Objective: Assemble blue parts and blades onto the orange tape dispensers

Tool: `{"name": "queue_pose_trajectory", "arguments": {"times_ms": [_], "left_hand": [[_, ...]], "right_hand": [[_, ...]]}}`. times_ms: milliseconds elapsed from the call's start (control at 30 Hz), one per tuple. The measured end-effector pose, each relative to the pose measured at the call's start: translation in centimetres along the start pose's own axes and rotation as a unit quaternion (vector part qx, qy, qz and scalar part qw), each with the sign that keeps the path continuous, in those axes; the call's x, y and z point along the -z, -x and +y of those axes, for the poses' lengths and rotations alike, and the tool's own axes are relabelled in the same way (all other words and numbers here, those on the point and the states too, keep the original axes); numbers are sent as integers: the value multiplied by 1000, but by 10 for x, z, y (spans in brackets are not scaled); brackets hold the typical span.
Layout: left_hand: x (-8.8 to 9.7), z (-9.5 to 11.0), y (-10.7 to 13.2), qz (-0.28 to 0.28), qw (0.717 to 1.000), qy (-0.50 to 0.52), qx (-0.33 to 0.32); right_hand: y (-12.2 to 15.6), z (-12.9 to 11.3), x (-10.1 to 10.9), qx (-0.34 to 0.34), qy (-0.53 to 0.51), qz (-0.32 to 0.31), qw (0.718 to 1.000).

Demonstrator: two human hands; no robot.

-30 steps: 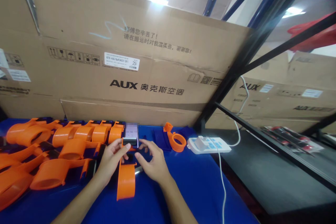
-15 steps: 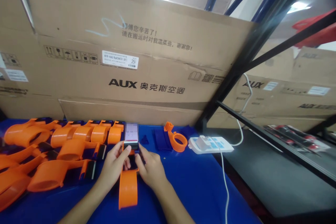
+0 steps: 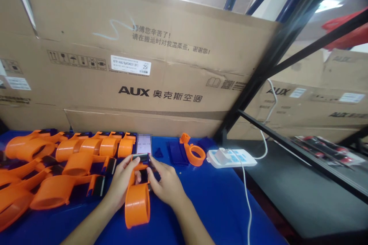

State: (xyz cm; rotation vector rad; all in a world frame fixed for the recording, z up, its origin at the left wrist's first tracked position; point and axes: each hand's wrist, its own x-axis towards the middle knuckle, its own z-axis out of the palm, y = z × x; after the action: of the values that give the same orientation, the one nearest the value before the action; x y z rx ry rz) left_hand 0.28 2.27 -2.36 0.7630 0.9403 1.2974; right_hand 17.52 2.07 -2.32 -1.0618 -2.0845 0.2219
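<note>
While the left hand (image 3: 122,180) is pinching the far end of an orange tape dispenser (image 3: 137,206) over the blue table (image 3: 212,206), the right hand's (image 3: 169,183) thumb and forefinger are gripping its right edge. Probably fitting parts; next move is likely calling for steady two-sided pressure.

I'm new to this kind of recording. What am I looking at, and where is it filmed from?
No machine here: a person's bare left hand and right hand hold an orange-ringed piece between them. The view is from a camera worn on that person's head, looking forward and down. Similar orange pieces lie on the blue surface at left. Beyond the hands is a screen showing digits; at right are a separate orange ring and a white power strip. Printed cardboard stands behind.
</note>
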Motion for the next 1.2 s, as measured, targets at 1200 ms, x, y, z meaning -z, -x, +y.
{"name": "queue_pose_trajectory", "arguments": {"times_ms": [1200], "left_hand": [[8, 4, 0, -83, 996, -32, 12]], "right_hand": [[6, 3, -4, 25, -13, 18, 999]]}}
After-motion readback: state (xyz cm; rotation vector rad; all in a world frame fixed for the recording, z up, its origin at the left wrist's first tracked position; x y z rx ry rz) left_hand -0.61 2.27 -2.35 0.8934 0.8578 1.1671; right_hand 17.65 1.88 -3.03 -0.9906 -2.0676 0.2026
